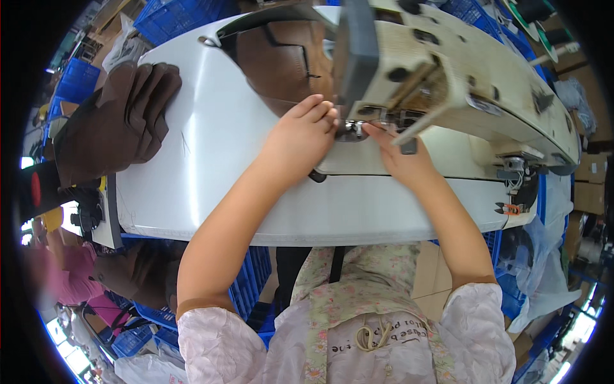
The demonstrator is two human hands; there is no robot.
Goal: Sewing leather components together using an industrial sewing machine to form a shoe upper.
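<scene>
A sewing machine (460, 83) with a cream body stands on the white table. Left of its head lies a brown leather piece (275, 61) with a dark lining and a stitched seam. My left hand (304, 137) is closed at the near edge of this leather, fingers bent together beside the needle area. On the other side of the metal presser foot (354, 130) is my right hand (406, 160), its foremost fingertip close to the foot. A machine lever covers part of that hand, and whatever its fingers pinch is hidden.
A stack of brown leather pieces (118, 121) hangs over the table's left end. Orange-handled snippers (511, 208) lie at the table's right end. Blue crates (179, 22) stand behind the table, with more below. Thread spools (537, 13) are at the far right. Another person (67, 275) is at lower left.
</scene>
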